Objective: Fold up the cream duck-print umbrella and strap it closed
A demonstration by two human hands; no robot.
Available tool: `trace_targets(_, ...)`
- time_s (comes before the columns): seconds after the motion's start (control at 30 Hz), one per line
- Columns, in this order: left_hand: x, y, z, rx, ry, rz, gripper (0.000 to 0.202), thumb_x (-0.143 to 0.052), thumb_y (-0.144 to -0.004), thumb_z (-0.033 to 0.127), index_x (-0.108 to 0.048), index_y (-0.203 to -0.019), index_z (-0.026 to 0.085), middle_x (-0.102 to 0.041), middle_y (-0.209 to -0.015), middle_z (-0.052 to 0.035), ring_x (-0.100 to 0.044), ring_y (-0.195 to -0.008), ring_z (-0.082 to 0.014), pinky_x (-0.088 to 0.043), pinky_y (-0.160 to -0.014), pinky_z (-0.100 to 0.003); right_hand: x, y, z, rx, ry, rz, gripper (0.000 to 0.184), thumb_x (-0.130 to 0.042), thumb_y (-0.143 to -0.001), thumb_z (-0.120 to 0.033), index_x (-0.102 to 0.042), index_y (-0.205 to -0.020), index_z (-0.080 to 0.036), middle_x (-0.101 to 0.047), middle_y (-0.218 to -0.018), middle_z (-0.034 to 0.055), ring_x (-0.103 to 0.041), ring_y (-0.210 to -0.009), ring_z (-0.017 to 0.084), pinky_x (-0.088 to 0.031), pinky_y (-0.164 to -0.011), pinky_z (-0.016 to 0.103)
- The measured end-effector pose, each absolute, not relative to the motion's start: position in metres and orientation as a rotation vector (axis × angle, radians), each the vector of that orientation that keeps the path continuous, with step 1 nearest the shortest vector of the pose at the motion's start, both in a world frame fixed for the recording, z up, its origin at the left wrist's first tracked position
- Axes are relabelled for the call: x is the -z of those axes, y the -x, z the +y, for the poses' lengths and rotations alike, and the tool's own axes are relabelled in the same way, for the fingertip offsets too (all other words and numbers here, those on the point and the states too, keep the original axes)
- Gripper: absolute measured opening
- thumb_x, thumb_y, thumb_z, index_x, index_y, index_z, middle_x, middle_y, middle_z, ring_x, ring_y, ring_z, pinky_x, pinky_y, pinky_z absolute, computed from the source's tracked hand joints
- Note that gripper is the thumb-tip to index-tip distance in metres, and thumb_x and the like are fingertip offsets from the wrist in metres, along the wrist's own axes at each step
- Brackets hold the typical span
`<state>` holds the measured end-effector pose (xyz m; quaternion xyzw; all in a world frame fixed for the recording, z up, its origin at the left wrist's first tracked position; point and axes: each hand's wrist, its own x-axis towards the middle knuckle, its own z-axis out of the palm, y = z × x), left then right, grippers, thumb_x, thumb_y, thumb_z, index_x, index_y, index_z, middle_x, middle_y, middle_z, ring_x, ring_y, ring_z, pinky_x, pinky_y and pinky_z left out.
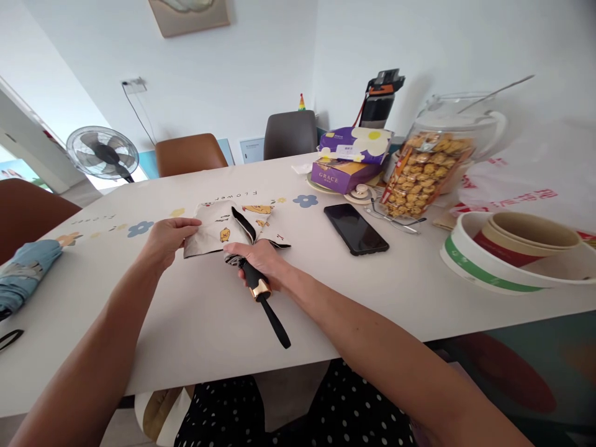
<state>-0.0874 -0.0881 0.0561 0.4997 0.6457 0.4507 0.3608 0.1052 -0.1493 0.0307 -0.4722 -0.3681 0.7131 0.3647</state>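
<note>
A folding umbrella (223, 223) with cream cloth, yellow duck prints and a black underside lies partly spread over the table. My right hand (263, 261) is wrapped round its black handle (255, 276), near the folded ribs. Past that hand, a gold-coloured ring and a black wrist strap (275, 320) point toward the table's front edge. My left hand (172, 237) pinches the left edge of the cloth between thumb and fingers. Dark gaps show between the loose folds.
Right of the umbrella lies a black phone (356, 228), with eyeglasses (395, 217) beyond it. A snack jar (426, 174), purple boxes (344, 174) and paper bowls (498, 261) stand farther right. A blue folded umbrella (30, 270) lies at the left edge of the table (195, 335).
</note>
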Motion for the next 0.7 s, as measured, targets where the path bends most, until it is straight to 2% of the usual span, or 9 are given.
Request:
trace_targets(0.13, -0.067, 0.088, -0.095, -1.100, -1.300, 1.656, 0.041, -0.073, -0.044, 0.024, -0.069, -0.084, 0.016, -0.059, -0.059, 0.0003, -0.051, -0.049, -0.0107, -0.042, -0.047, -0.021, -0.032, -0.106, -0.149, -1.826, 1.164, -0.902, 0.042, -0.071, -0.064, -0.047, -0.047, -0.076, -0.016, -0.050, -0.051, -0.0014, -0.051, -0.038, 0.011, -0.039, -0.029, 0.020)
trace_targets(0.23, -0.073, 0.095, -0.096, -1.014, -1.345, 1.715, 0.043, -0.072, -0.044, 0.027, -0.069, -0.086, 0.017, -0.062, -0.065, -0.0013, -0.056, -0.056, -0.0132, -0.045, -0.052, -0.023, -0.032, -0.105, -0.149, -1.816, 1.228, -0.911, 0.044, -0.071, -0.064, -0.049, -0.045, -0.078, -0.017, -0.047, -0.047, -0.0035, -0.050, -0.035, 0.012, -0.039, -0.029, 0.021)
trace_targets(0.33, -0.068, 0.100, -0.092, -0.784, -1.445, 1.803, 0.043, -0.070, -0.048, 0.028, -0.069, -0.089, 0.019, -0.063, -0.063, -0.0007, -0.056, -0.056, -0.0138, -0.044, -0.053, -0.023, -0.032, -0.104, -0.149, -1.801, 1.258, -0.930, 0.044, -0.070, -0.065, -0.049, -0.044, -0.079, -0.017, -0.046, -0.045, -0.0050, -0.049, -0.033, 0.012, -0.039, -0.029, 0.020)
trace_targets(0.47, -0.047, 0.091, -0.087, -0.538, -1.638, 1.854, 0.031, -0.061, -0.055, 0.024, -0.067, -0.085, 0.018, -0.060, -0.061, 0.0011, -0.052, -0.054, -0.0119, -0.040, -0.050, -0.021, -0.030, -0.103, -0.150, -1.796, 1.254, -0.956, 0.042, -0.070, -0.066, -0.046, -0.046, -0.079, -0.016, -0.046, -0.043, -0.0047, -0.050, -0.034, 0.012, -0.037, -0.029, 0.019)
trace_targets(0.6, -0.030, 0.077, -0.085, -0.431, -1.756, 1.918, 0.029, -0.054, -0.058, 0.022, -0.062, -0.086, 0.017, -0.059, -0.065, 0.0002, -0.052, -0.056, -0.0134, -0.037, -0.048, -0.022, -0.030, -0.102, -0.152, -1.787, 1.237, -0.976, 0.036, -0.070, -0.067, -0.040, -0.046, -0.076, -0.015, -0.045, -0.042, -0.0049, -0.050, -0.034, 0.011, -0.037, -0.029, 0.018)
trace_targets(0.7, -0.025, 0.072, -0.086, -0.426, -1.822, 1.955, 0.026, -0.053, -0.061, 0.025, -0.060, -0.085, 0.017, -0.061, -0.074, -0.0022, -0.055, -0.066, -0.0163, -0.039, -0.052, -0.023, -0.029, -0.102, -0.152, -1.779, 1.220, -0.981, 0.033, -0.069, -0.068, -0.038, -0.047, -0.076, -0.015, -0.044, -0.041, -0.0049, -0.051, -0.035, 0.012, -0.038, -0.030, 0.018)
